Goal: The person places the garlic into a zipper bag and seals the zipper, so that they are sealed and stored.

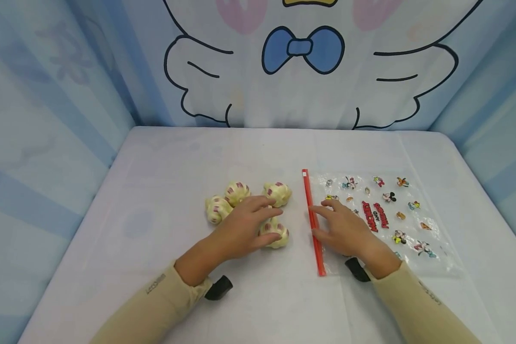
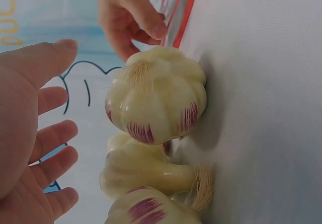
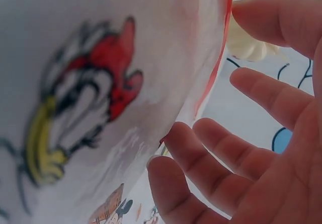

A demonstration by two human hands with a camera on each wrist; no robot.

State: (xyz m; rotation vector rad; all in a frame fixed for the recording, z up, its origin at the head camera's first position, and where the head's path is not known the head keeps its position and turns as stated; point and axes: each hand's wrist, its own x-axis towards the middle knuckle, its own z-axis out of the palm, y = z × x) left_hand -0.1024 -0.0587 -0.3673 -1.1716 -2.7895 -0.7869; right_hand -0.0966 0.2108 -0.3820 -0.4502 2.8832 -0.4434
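Several garlic bulbs with purple-streaked skins lie grouped left of the table's middle. My left hand hovers over them, partly covering the group. Its fingers are spread, and the left wrist view shows a gap between them and the nearest bulb. To the right lies a clear plastic bag printed with small cartoon figures, its red slider strip facing the garlic. Over that strip end is my right hand, fingers loosely bent and apart. The fingertips are at the bag's surface; whether they press it I cannot tell.
A white cloth covers the table. Blue and white curtains with cartoon drawings stand behind and on both sides. A dark wrist-worn piece sticks out below the left sleeve, another by the right.
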